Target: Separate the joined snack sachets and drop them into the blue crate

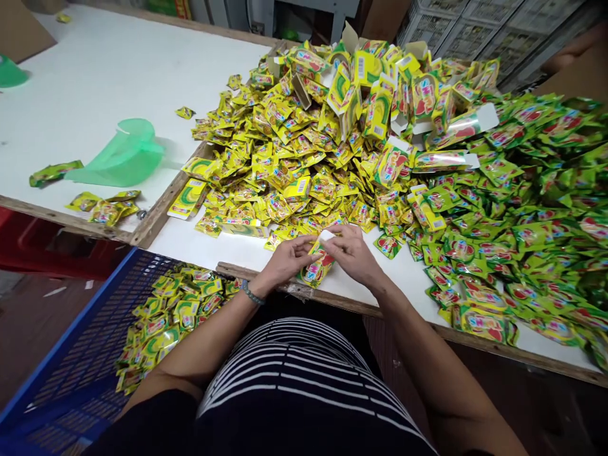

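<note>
Both my hands are on one small yellow-and-green printed box [317,267] at the table's front edge. My left hand [289,258] grips its left side, with the thumb across the front. My right hand [352,253] has its fingers closed at the box's top end, by a white flap. Right behind my hands lies a large heap of yellow sachets [280,158]. To the right spreads a heap of green sachets [479,234]. Several boxes with raised flaps, such as one yellow box [380,107], lie on top of the yellow heap.
A blue crate [71,367] filled with packed boxes stands below the table at my left. A wooden strip [166,190] divides the white tabletop [95,57]. On the left part lie a green plastic scoop [121,158] and a few sachets. Grey crates [456,38] are stacked behind.
</note>
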The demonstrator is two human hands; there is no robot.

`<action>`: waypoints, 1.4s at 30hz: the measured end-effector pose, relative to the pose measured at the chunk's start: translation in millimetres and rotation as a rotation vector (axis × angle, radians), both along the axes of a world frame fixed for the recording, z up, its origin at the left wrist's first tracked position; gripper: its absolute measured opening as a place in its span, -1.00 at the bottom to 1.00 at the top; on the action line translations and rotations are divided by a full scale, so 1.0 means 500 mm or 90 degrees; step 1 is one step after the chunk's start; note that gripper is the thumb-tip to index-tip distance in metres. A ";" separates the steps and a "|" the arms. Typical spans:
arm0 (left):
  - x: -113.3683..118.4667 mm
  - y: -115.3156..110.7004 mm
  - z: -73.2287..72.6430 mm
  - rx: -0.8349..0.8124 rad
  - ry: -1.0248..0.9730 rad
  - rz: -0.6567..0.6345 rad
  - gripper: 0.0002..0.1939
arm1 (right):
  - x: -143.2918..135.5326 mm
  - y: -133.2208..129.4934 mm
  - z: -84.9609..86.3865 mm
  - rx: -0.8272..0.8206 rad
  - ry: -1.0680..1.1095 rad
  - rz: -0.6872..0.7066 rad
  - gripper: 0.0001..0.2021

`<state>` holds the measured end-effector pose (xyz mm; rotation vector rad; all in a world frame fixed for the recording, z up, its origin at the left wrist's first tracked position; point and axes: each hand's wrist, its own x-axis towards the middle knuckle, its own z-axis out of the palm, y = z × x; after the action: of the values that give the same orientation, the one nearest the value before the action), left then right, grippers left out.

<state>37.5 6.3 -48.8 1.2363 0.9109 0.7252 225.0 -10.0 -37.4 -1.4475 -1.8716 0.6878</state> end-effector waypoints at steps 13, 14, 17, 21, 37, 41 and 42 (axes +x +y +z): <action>-0.016 -0.020 -0.016 0.141 0.088 0.011 -0.63 | -0.032 -0.058 -0.063 -0.173 0.314 -0.106 -0.72; -0.016 -0.019 -0.018 0.131 0.089 0.001 -0.63 | -0.028 -0.054 -0.057 -0.168 0.295 -0.100 -0.73; -0.013 -0.017 -0.019 0.096 0.060 -0.021 -0.62 | -0.017 -0.042 -0.039 -0.137 0.274 -0.118 -0.63; -0.009 -0.019 -0.015 0.066 0.033 -0.012 -0.61 | -0.010 -0.037 -0.019 -0.081 0.181 -0.090 -0.64; -0.002 -0.025 -0.010 -0.005 -0.034 -0.003 -0.42 | 0.014 0.024 0.020 -0.306 0.261 -0.047 -0.63; -0.004 -0.027 -0.011 -0.013 -0.048 -0.003 -0.41 | 0.024 0.017 0.016 -0.317 0.245 0.003 -0.70; -0.003 -0.027 -0.013 -0.010 -0.046 -0.001 -0.41 | 0.023 0.008 0.010 -0.293 0.242 0.005 -0.73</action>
<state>35.8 -7.0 -55.2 1.1886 0.8553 0.7554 236.7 -5.9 -32.2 -1.4504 -1.4812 1.3600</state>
